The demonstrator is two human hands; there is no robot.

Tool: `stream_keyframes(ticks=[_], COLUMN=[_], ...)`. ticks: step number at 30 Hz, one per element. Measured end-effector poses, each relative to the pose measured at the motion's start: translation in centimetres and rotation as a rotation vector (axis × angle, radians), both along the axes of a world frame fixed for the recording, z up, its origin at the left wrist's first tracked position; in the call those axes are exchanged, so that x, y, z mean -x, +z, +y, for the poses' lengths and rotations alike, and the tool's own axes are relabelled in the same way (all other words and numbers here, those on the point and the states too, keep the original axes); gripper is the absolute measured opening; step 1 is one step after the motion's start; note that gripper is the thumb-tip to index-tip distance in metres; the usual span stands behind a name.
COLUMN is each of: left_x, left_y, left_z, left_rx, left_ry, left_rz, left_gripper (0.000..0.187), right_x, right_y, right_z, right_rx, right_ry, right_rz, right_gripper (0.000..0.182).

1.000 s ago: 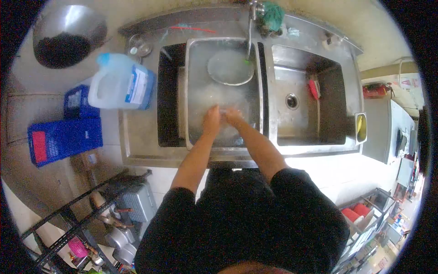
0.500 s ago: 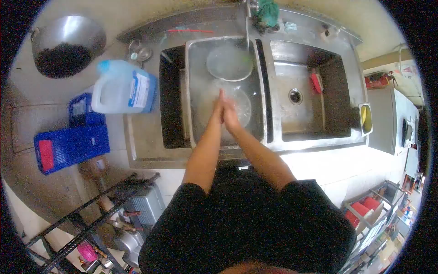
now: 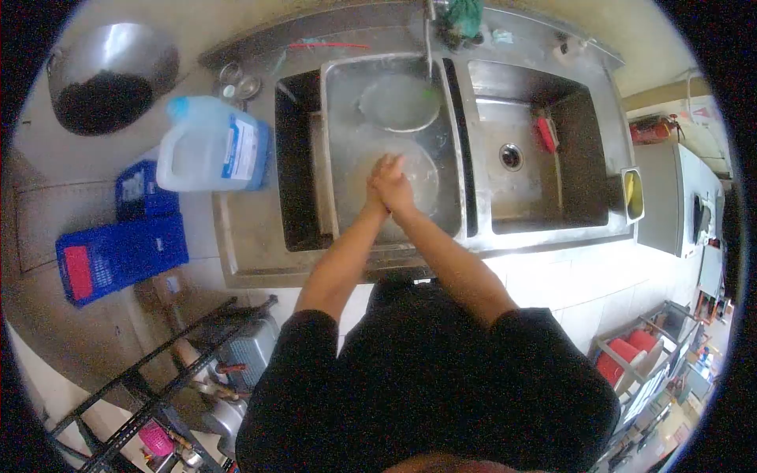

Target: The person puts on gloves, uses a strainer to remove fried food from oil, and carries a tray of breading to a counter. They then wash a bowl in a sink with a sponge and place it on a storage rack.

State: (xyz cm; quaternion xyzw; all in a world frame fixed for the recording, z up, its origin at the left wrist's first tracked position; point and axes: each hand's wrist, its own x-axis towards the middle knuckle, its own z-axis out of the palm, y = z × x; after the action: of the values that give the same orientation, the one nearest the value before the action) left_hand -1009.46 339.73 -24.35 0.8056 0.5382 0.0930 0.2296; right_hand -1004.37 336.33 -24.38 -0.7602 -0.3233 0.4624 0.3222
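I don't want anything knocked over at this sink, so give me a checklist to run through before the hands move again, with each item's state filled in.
1. Both hands together over the basin: ok. The left hand and right hand are pressed against each other above the middle basin.
2. Hands free of objects: ok, nothing visibly held.
3. Plates beneath clear of the hands: cannot tell whether the hands touch the near plate; the far plate lies apart under the tap.
4. Water running: cannot tell.
5. Jug steady on the counter: ok, upright, left of the basins.
6. Red brush out of the way: ok, in the right basin.
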Motion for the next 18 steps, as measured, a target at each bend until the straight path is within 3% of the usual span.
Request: stream_keyframes(ticks=[1,2,3,4,6,8,10,12,13,15,16,18], left_x=[0.6,1.6,2.2,2.4,3.0,3.3,3.2,3.3,3.8,4.6,4.7,4.4], left_y=[-0.6,-1.2,-2.4,-4.4,-8.1,-2.6,1.4,2.7,0.7,-2.2,-2.4,-1.9], left_z=[0.4,0.8,0.7,0.5,-0.4,-1.4,-1.9,-2.3,-2.1,-1.4,-1.3,-0.5], left_rx=[-0.002,-0.113,-0.222,-0.228,-0.265,-0.221,-0.182,0.159,0.157,0.242,0.239,0.426], left_ry=[-0.004,-0.169,-0.333,-0.335,-0.207,-0.234,-0.266,0.155,0.154,0.117,0.118,0.216], left_rz=[0.000,0.113,0.225,0.223,-0.095,-0.159,-0.232,-0.379,-0.381,-0.016,-0.015,0.103], left_gripper=[0.050,0.050,0.050,0.050,0.044,0.043,0.041,0.032,0.032,0.028,0.028,0.031], right_x=[-0.1,-0.2,-0.4,-0.7,-1.8,-3.6,-4.3,-4.7,-4.6,-4.7,-4.9,-5.7], right_y=[-0.2,-0.4,-0.7,-0.9,-3.8,-10.5,-8.7,-7.1,-7.4,-7.5,-7.3,-6.1], right_z=[1.0,1.7,1.8,2.3,3.7,4.5,4.3,3.6,3.0,2.2,2.0,3.1], right_rx=[0.065,0.134,0.137,0.113,0.089,0.191,0.207,0.043,0.040,-0.053,-0.056,-0.056], right_ry=[0.089,0.176,0.171,0.038,-0.092,-0.196,-0.214,0.060,0.059,0.285,0.285,0.713], right_rz=[0.069,0.138,0.138,0.196,0.257,0.459,0.350,-0.116,-0.118,-0.434,-0.433,-0.646], right_gripper=[0.079,0.069,0.069,0.066,0.063,0.057,0.050,0.043,0.043,0.033,0.033,0.027])
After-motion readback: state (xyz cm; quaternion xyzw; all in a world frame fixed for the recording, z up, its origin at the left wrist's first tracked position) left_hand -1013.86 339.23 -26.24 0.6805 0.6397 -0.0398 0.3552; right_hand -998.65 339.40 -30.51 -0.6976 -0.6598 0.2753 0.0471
